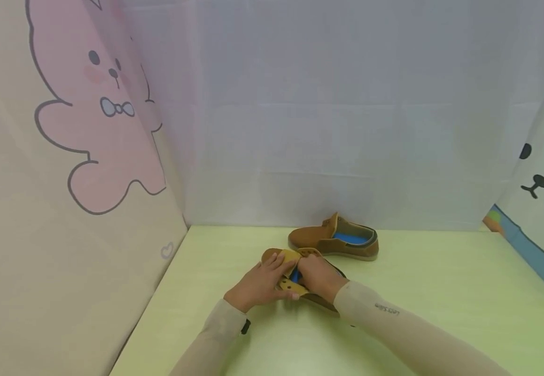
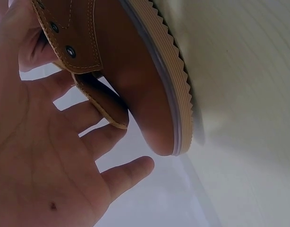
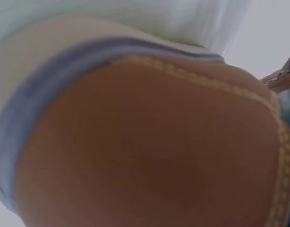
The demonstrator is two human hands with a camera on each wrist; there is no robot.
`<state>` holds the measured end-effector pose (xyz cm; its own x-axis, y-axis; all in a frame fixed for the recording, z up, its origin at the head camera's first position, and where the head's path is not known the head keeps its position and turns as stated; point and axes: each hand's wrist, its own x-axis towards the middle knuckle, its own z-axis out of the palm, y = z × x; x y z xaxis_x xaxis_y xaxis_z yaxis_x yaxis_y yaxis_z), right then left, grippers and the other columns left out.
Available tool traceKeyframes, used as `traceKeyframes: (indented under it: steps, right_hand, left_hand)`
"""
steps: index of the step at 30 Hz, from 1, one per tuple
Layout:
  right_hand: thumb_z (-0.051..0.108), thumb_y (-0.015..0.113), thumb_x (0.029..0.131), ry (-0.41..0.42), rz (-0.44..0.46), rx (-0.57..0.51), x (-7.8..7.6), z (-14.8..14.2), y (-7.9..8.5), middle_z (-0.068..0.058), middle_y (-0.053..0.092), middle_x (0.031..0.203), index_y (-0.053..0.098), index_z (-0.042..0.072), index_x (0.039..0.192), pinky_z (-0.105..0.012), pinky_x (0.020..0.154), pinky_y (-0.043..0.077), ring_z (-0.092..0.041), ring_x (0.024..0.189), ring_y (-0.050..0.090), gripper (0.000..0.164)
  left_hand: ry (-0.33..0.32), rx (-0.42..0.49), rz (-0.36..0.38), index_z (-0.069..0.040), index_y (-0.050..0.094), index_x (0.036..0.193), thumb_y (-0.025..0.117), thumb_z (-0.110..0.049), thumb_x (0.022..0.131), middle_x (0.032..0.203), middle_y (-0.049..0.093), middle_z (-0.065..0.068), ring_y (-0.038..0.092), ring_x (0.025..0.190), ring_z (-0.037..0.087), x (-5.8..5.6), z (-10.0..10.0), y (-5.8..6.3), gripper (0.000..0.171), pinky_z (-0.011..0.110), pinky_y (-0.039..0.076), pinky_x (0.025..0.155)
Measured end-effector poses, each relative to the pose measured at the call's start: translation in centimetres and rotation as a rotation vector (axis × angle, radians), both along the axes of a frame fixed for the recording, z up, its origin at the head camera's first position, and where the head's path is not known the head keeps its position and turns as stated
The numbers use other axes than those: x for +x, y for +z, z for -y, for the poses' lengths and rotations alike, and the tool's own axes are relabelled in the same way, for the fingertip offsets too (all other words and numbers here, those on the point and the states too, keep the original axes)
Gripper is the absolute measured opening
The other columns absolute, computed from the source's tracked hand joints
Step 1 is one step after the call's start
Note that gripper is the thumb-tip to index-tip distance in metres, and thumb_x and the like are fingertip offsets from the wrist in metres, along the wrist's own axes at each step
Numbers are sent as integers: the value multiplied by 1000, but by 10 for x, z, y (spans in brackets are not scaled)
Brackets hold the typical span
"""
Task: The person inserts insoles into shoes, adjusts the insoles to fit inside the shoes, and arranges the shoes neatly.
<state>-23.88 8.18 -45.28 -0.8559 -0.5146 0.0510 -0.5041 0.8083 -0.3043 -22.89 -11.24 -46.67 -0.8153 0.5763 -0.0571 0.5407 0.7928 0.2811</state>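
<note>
A brown lace-up shoe [image 1: 326, 303] with a yellowish lining, bare eyelets and a blue insole stands on the table, toe to the left. My left hand [image 1: 263, 280] holds its front, with the fingers over the folded-forward tongue [image 1: 290, 256] and the thumb by the near eyelet flap [image 1: 292, 286]. In the left wrist view, that hand's fingers [image 2: 95, 137] reach past the tongue beside the toe. My right hand [image 1: 318, 275] reaches into the shoe's opening, its fingertips hidden. The shoe's brown heel [image 3: 149, 142] fills most of the right wrist view.
A matching brown shoe [image 1: 309, 239] stands just behind, its toe also to the left and its blue insole showing. Pale cloth walls [image 1: 323, 130] with printed cartoon animals enclose the light green table [image 1: 441, 292] at the back and sides.
</note>
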Motion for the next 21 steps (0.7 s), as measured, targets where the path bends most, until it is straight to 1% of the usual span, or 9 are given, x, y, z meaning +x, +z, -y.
traceKeyframes:
  steps: [2, 4, 7, 11, 16, 18, 21]
  right_hand:
    - [3, 74, 92, 20, -19, 20, 1, -1, 1, -3, 65, 72, 72, 2, 101, -33, 63, 51, -13, 62, 56, 9]
    - [1, 74, 91, 35, -34, 36, 1, -2, 1, -3, 66, 74, 73, 2, 97, -34, 63, 51, -13, 63, 56, 6]
    - [0, 75, 90, 53, -32, 52, 2, -3, 0, -2, 65, 72, 73, 2, 88, -32, 62, 49, -12, 61, 53, 3]
    - [1, 74, 90, 79, -26, 45, 4, -6, 1, 2, 60, 65, 69, 5, 77, -29, 57, 46, -9, 57, 49, 15]
    - [-3, 74, 89, 120, -16, 4, 9, -10, 6, 7, 51, 58, 60, 12, 66, -25, 53, 41, -7, 53, 43, 31]
    - [-4, 74, 88, 129, -10, -5, 9, -10, 7, 7, 49, 57, 60, 11, 66, -25, 52, 40, -7, 52, 42, 30]
    - [-3, 74, 88, 115, -2, 22, 7, -10, 7, 7, 49, 57, 61, 10, 66, -26, 53, 40, -7, 52, 42, 29]
  left_hand:
    - [0, 4, 8, -23, 33, 161, 57, -69, 91, 165, 25, 14, 20, 152, 34, 0, 0, 1, 87, 62, 30, 114]
    - [5, 2, 15, -22, 33, 161, 57, -69, 91, 165, 25, 14, 20, 152, 34, 1, 0, 1, 87, 62, 30, 114]
    - [15, -5, 18, -22, 33, 161, 57, -69, 91, 165, 25, 13, 20, 152, 33, 1, 0, 0, 87, 62, 30, 114]
    - [14, -5, 17, -22, 34, 160, 57, -69, 91, 165, 25, 13, 20, 152, 33, 2, 1, -2, 86, 62, 30, 114]
    - [9, 3, 13, -23, 34, 160, 57, -69, 91, 165, 25, 14, 21, 152, 33, 2, 1, -2, 86, 62, 30, 114]
    - [6, 3, 10, -22, 34, 160, 57, -69, 91, 165, 25, 14, 21, 152, 33, 2, 1, -1, 86, 62, 31, 114]
    - [6, 5, 18, -21, 34, 160, 57, -69, 92, 165, 25, 14, 21, 152, 32, 2, 0, 2, 87, 62, 30, 114]
